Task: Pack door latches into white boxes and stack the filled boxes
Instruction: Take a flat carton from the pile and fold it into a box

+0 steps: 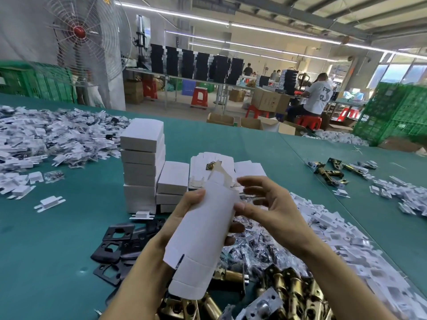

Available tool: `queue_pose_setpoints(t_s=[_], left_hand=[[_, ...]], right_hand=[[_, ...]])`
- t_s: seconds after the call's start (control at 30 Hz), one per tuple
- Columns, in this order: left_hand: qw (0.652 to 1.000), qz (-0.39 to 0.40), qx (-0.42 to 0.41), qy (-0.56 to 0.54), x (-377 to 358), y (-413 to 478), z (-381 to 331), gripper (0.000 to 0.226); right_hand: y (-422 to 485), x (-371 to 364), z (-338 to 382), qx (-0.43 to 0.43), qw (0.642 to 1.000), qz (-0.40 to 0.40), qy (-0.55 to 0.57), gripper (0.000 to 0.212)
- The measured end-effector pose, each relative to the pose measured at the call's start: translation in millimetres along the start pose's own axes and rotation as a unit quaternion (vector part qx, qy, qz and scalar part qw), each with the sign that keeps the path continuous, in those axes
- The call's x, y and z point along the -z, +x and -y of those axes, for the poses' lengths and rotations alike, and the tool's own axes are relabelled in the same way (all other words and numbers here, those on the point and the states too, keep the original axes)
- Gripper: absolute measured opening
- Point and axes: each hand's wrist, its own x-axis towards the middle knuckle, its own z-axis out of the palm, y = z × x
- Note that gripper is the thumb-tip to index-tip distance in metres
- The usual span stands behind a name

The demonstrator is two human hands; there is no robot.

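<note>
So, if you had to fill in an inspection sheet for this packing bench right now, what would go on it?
Surface: teal table, crowded.
Job's things: white box with open flaps, held up; stack of closed boxes behind it; brass latches heaped nearest the camera.
Clutter: black plates at left; heaps of white card pieces and bagged parts on both sides.
Grippers: left hand grips the white box; right hand open, thumb on the box's edge.
Cables: nothing seen.
Surroundings: big fan, green crates, a seated worker, red stools.
</note>
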Motion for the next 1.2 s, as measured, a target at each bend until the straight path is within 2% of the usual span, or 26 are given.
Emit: queue_pose_setpoints(t_s=[0.17, 0.27, 0.33, 0.37, 0.43, 0.5, 0.57, 0.63, 0.73, 0.83, 1.0, 1.1, 1.2], left_hand=[[0.999, -0.045, 0.016, -0.002, -2.1, -3.4, -1.1, 0.082], [0.998, -0.056, 0.021, -0.023, -5.9, 1.5, 2.9, 0.097], [0.997, -0.063, 0.019, -0.028, -5.7, 3.2, 5.6, 0.106], [0.996, -0.081, 0.021, -0.027, -3.7, 3.8, 6.8, 0.101], [0.994, -0.108, 0.015, -0.011, 0.1, 3.0, 9.2, 0.086], [0.993, -0.116, -0.009, 0.028, -0.6, 1.3, 10.4, 0.079], [0.991, -0.127, -0.026, 0.038, -1.5, 1.0, 12.2, 0.092], [0.986, -0.150, -0.046, 0.054, -2.2, 0.1, 11.0, 0.106], [0.993, -0.093, -0.040, 0.059, -11.1, -2.3, 8.8, 0.091], [0.993, -0.072, -0.045, 0.078, -15.7, -2.4, 10.5, 0.078], [0.994, -0.088, -0.043, 0.055, -17.4, -0.3, 10.4, 0.085], [0.996, -0.078, -0.030, 0.042, -18.9, -1.0, 10.0, 0.093], [0.994, -0.082, -0.025, 0.062, -20.6, -1.2, 11.5, 0.097]], right_hand=[[-7.0, -14.4, -9.6, -0.046, 0.989, 0.022, 0.141, 0.037], [-9.8, -25.1, -14.3, -0.064, 0.980, -0.014, 0.189, 0.032], [-11.5, -31.2, -14.7, -0.073, 0.978, -0.037, 0.194, 0.022], [-12.1, -33.4, -14.0, -0.069, 0.978, -0.046, 0.193, 0.020], [-13.2, -36.1, -12.0, -0.051, 0.978, -0.053, 0.198, 0.027], [-13.7, -38.1, -6.7, -0.036, 0.976, -0.045, 0.209, 0.042], [-14.5, -40.3, -5.1, -0.032, 0.980, -0.043, 0.189, 0.049], [-14.2, -42.7, -3.1, -0.023, 0.992, -0.044, 0.120, 0.034], [-15.5, -45.3, -3.0, -0.024, 0.996, -0.033, 0.083, 0.021], [-18.9, -42.6, -2.6, -0.035, 0.992, -0.031, 0.114, 0.017], [-19.8, -37.4, -1.3, -0.066, 0.985, -0.003, 0.157, 0.009], [-19.1, -31.9, 1.6, -0.102, 0.966, 0.026, 0.235, 0.006], [-19.2, -27.3, 5.0, -0.097, 0.957, 0.049, 0.271, 0.025]])
